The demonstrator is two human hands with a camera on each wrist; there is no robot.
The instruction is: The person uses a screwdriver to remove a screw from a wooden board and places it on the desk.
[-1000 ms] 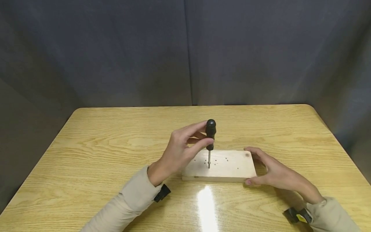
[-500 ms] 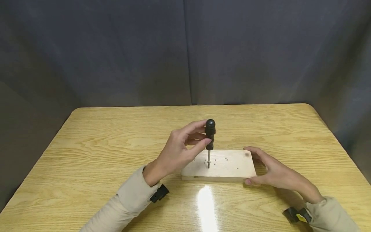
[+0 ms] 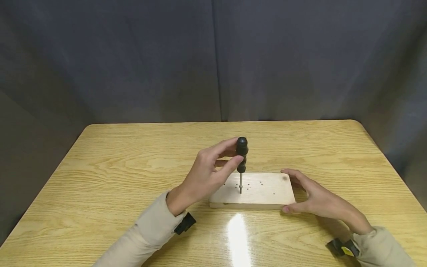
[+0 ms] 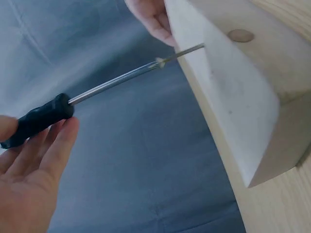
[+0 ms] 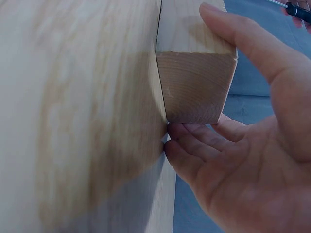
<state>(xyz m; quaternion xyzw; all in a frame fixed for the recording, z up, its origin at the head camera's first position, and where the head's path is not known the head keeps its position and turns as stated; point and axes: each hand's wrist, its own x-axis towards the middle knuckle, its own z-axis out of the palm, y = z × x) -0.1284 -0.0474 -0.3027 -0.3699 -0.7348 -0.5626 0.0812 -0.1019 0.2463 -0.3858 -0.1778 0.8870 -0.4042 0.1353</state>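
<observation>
A black-handled screwdriver (image 3: 241, 146) stands upright over a pale wooden block (image 3: 263, 196). My left hand (image 3: 207, 174) pinches its handle between thumb and fingers. At the tip of the shaft is a thin metal screw (image 4: 183, 52), its point at the block's top face and its head standing well clear of the wood. Around it the top face has several small dark holes. My right hand (image 3: 320, 200) grips the block's right end, thumb on the near side and fingers on the far side. In the right wrist view, the block's end face (image 5: 197, 87) lies between thumb and fingers.
The block lies flat on a wood-grain table (image 3: 133, 163) with rounded far corners. Behind the table hangs a dark grey-blue curtain (image 3: 150, 63). A bright reflection shows on the tabletop in front of the block. Each wrist carries a small black camera.
My left thumb and fingers have shifted slightly on the screwdriver handle. The screwdriver, screw and block stay in nearly the same place, and my right hand keeps its grip.
</observation>
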